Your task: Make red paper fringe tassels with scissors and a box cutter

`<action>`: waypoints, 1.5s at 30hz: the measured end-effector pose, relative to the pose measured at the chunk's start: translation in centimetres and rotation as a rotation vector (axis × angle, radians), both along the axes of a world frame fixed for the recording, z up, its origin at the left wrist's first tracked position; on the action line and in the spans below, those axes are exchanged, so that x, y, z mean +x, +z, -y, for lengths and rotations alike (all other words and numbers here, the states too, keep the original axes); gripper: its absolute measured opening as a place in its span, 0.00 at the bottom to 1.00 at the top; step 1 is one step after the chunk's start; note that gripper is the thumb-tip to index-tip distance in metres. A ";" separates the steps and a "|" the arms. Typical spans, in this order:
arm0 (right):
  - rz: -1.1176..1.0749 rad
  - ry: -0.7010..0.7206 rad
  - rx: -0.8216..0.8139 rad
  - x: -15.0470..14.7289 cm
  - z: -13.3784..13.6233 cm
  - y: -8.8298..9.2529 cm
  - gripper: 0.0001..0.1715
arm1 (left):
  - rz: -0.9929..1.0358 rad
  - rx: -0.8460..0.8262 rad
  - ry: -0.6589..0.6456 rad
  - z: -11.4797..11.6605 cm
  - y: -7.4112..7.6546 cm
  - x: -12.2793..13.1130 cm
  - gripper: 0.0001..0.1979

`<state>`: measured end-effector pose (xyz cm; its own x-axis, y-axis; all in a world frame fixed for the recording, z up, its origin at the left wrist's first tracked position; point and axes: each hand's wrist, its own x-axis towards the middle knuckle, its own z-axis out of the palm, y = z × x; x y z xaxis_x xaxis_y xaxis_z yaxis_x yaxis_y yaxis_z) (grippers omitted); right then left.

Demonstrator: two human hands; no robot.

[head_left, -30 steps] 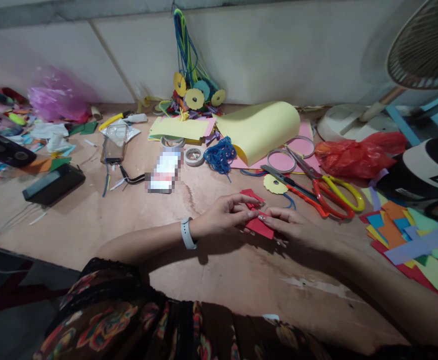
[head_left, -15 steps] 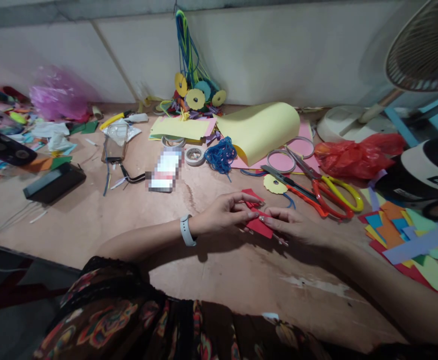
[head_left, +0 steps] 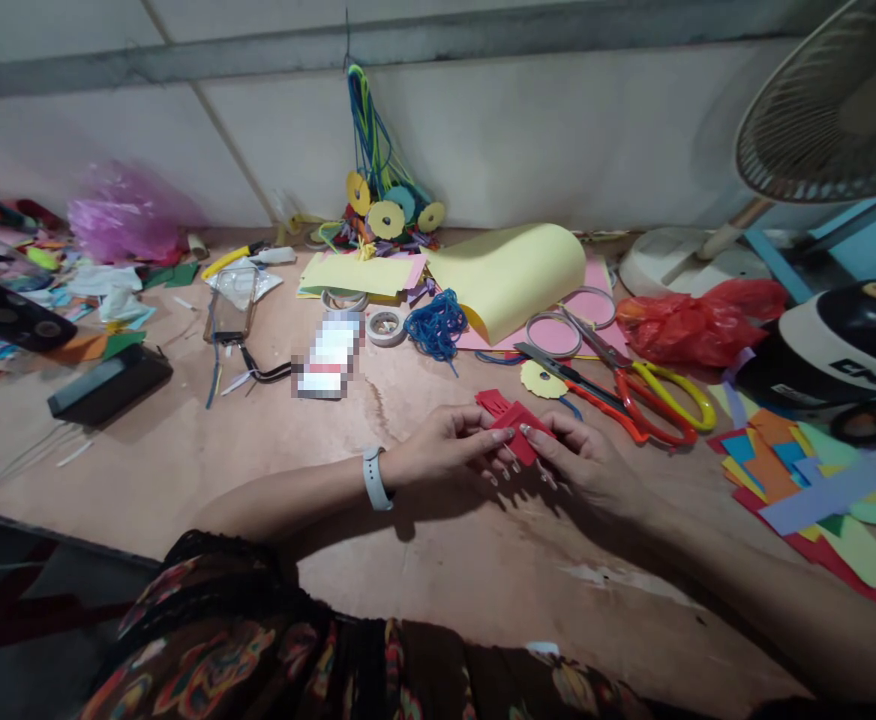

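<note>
A small piece of red paper [head_left: 514, 418] is pinched between both hands just above the brown work surface [head_left: 183, 450], near the middle of the view. My left hand [head_left: 449, 446], with a pale band on its wrist, grips the paper's left side with thumb and fingers closed. From the right, my right hand [head_left: 580, 458] pinches the same piece, fingertips meeting those of the left. More small red pieces [head_left: 489, 400] lie just behind the fingers.
Orange and yellow scissors [head_left: 644, 392], a yellow paper disc [head_left: 541, 379], blue cord [head_left: 436, 323], tape rolls [head_left: 385, 325] and curled yellow paper [head_left: 509, 275] lie behind the hands. Coloured paper strips [head_left: 820, 470] and a helmet [head_left: 835, 345] sit right; a fan [head_left: 820, 110] stands behind. A black box [head_left: 108, 383] sits left.
Both hands have lifted the red paper slightly off the surface and drawn closer together around it. The camera has tilted down a little.
</note>
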<state>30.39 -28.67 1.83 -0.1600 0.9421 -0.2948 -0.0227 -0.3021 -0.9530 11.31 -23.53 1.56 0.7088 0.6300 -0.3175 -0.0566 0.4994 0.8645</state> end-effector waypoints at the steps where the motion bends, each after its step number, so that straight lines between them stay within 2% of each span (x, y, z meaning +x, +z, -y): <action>1: -0.004 0.005 -0.014 0.0 0.0 0.0 0.27 | 0.006 -0.010 0.000 0.1 -0.1 0.0 0.23; 4: -0.031 0.008 -0.041 0.2 0.0 0.0 0.27 | 0.000 -0.007 -0.023 0.2 -0.2 0.0 0.22; 10: 0.006 0.054 0.030 0.5 0.0 -0.1 0.25 | -0.007 -0.029 -0.110 0.5 -0.2 -0.1 0.22; 15: -0.013 0.028 0.041 0.6 0.0 -0.5 0.24 | -0.016 -0.035 -0.088 0.6 -0.3 0.0 0.22; 21: 0.016 -0.006 0.041 0.3 0.1 -0.3 0.26 | -0.025 0.101 -0.065 0.9 -0.5 0.0 0.17; 27: -0.053 0.018 -0.005 0.3 0.3 -0.8 0.24 | -0.003 0.082 -0.073 0.9 -0.6 -0.1 0.19; 36: 0.073 0.066 0.203 0.4 0.7 -1.4 0.21 | -0.022 0.093 -0.139 1.1 0.1 -0.1 0.24; 40: 0.249 0.112 0.306 1.0 0.1 -0.7 0.24 | -0.086 0.255 -0.108 1.0 0.1 -0.3 0.22; 42: 0.378 0.171 0.344 1.3 -0.3 0.0 0.25 | -0.167 0.438 -0.087 0.9 0.2 -0.3 0.20; 45: 0.512 0.308 0.297 1.9 -1.1 1.1 0.26 | -0.273 0.692 -0.075 0.8 0.4 -0.4 0.18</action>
<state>32.29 -27.57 2.97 -0.3438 0.9285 -0.1402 0.5005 0.0548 -0.8640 10.92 -24.35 1.99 0.7106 0.7026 -0.0365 0.2174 -0.1700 0.9612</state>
